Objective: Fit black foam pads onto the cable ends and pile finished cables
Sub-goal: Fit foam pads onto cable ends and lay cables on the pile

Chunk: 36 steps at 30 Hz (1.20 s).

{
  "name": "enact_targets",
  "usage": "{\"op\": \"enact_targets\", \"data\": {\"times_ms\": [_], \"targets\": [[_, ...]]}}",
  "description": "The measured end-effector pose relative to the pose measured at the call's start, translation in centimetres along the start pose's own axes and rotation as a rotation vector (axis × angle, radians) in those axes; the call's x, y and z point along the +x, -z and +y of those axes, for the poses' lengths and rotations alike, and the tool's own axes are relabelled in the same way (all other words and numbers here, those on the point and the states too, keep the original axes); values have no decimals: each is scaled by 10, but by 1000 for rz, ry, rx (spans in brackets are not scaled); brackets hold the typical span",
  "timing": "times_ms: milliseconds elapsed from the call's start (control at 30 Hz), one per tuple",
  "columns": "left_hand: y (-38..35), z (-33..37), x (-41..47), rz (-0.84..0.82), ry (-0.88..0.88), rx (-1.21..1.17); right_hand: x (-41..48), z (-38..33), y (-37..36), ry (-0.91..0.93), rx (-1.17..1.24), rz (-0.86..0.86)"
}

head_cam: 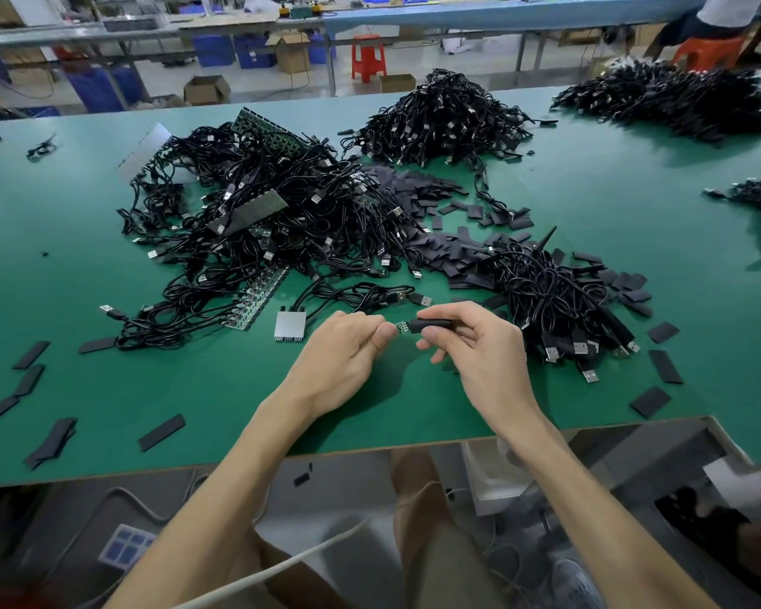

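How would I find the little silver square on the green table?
Look at the green table, then at the left hand near its front edge. Just left of that hand lies the silver square, flat on bare mat. Unlike the grey panels tangled in the cable heap behind, it lies apart, with pins along its near edge.

**No legible text**

No lettering, label, brand or number can be read. Any print on the green circuit boards (264, 131) among the cables (308, 213) or on the cardboard boxes (207, 90) behind the surface (589, 204) is too small to make out.
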<state>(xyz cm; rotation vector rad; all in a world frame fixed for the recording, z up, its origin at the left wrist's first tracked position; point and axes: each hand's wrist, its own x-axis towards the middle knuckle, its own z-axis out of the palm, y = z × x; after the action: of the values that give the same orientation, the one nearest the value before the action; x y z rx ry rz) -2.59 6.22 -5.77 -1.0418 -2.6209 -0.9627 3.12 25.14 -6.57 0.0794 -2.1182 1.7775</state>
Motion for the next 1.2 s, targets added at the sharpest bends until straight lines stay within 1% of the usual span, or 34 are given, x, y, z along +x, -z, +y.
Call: {"op": "enact_targets", "data": {"times_ms": [100,167,267,367,500,633,700,833,1200], "targets": [[3,-1,-1,21,105,-276,0,-1,0,-5,25,1],[4,-2,-2,3,148,-352,-1,-1,-1,-5,25,-12],[4,0,-2,-30,157,-354,-1,0,-2,2,10,-25],[4,1,-2,-25,179,-409,-1,1,-3,19,-26,-38],[4,3,-2,-31,186,-421,-3,1,-5,63,-72,-57],[3,2,-2,-33,189,-415,-1,1,-1,23,23,22],[3,1,-2,-36,194,-409,-1,2,1,10,41,15],[2,-1,-2,-35,196,-403,-3,2,-2,21,-6,-21],[1,-3,-2,-23,178,-373,-3,3,-2,32,-83,-11]]}}
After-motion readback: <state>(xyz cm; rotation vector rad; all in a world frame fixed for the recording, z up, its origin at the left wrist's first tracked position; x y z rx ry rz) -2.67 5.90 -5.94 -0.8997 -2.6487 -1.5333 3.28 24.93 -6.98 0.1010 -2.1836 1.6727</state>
